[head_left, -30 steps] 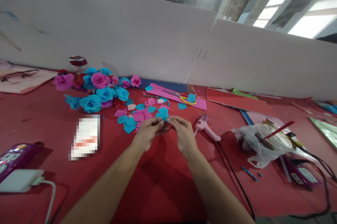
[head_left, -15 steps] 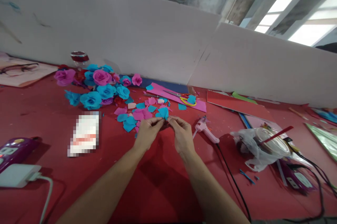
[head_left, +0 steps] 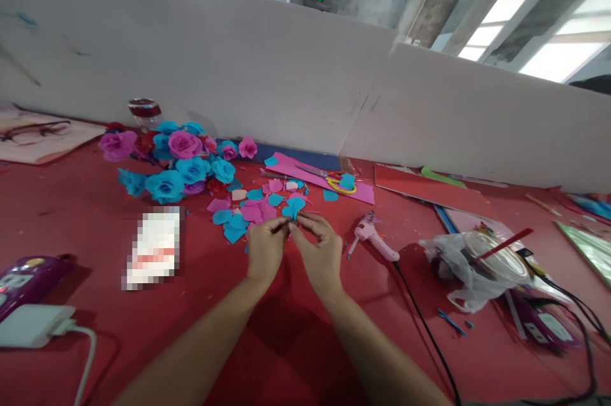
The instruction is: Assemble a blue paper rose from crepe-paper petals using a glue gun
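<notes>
Both my hands meet over the red table, fingers pinched around the base of a small blue paper flower (head_left: 294, 207). My left hand (head_left: 265, 250) grips it from the left, and my right hand (head_left: 319, 252) presses thumb and fingers on it from the right. The part between the fingertips is hidden. Just beyond and to the left lie loose blue petals (head_left: 235, 225) and pink petals (head_left: 255, 209), cut from paper. A pink glue gun (head_left: 375, 236) rests to the right of my right hand.
Finished paper roses (head_left: 186, 167) are bunched at the back left. Yellow-handled scissors (head_left: 340, 184) lie on a pink paper strip (head_left: 296, 167). At right sit a lidded container (head_left: 496, 258) in a plastic bag and a purple power strip (head_left: 544, 326). A white partition (head_left: 229, 69) closes the back.
My hands have shifted slightly left and closer together. The right hand has turned, its thumb now pointing up at the flower's base, and the blue paper looks more spread.
</notes>
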A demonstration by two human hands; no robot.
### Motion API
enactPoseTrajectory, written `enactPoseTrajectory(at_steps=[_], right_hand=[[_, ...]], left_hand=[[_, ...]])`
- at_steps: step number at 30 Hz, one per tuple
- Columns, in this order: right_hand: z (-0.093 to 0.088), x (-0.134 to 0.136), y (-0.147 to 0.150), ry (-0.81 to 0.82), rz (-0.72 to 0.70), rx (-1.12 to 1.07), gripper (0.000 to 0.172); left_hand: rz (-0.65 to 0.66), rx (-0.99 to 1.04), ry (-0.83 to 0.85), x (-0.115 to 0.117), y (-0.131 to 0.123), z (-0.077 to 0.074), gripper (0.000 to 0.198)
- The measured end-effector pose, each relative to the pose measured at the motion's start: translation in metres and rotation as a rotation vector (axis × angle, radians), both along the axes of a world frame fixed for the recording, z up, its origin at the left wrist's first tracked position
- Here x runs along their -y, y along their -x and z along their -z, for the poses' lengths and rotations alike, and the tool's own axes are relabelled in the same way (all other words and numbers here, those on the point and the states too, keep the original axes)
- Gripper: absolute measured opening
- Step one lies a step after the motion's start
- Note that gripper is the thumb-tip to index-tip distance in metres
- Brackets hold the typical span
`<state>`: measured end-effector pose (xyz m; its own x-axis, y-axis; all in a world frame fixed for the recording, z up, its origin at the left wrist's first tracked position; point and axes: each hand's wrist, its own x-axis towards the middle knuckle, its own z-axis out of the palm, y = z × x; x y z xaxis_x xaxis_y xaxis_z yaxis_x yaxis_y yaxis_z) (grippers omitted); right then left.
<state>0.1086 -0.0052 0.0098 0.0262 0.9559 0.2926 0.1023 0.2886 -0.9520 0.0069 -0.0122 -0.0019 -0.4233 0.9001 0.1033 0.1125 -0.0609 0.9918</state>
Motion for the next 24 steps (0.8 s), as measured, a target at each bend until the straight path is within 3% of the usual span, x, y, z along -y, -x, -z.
enactPoseTrajectory(at_steps=[4, 8, 11, 14, 17, 24], right_hand=[[0.001, 0.002, 0.003, 0.025, 0.04, -0.022, 0.011], [0.011, -0.006, 0.0, 0.097, 0.014, -0.096, 0.015], [0.015, -0.014, -0.005, 0.144, -0.035, -0.146, 0.017], [0.014, -0.02, -0.01, 0.156, -0.043, -0.139, 0.017], [0.01, -0.023, -0.013, 0.147, -0.088, -0.131, 0.016], [0.006, -0.022, -0.011, 0.222, -0.329, -0.28, 0.016]], left_hand=[[-0.07, -0.17, -0.069, 0.003, -0.003, 0.002, 0.015], [-0.089, -0.195, -0.141, 0.003, -0.002, 0.002, 0.009], [0.05, -0.152, -0.118, -0.001, 0.0, 0.001, 0.006], [0.185, 0.015, -0.076, -0.005, 0.003, -0.001, 0.011], [0.181, 0.159, -0.07, -0.008, 0.004, -0.002, 0.019], [0.217, 0.134, -0.12, -0.008, 0.006, -0.007, 0.019]])
